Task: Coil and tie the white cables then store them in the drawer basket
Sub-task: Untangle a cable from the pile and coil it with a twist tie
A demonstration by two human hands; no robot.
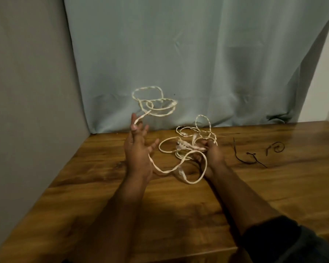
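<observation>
We see a cream-white twisted cable (180,147) looping over a warm brown wood-grain table (179,209), thin black ties (249,156) beside it, a pale blue-green curtain (179,54) behind, and a dark sleeve (285,242).

A tangled white cable (180,149) hung in loose loops at frame centre, one twisted end raised toward the upper middle.
</observation>
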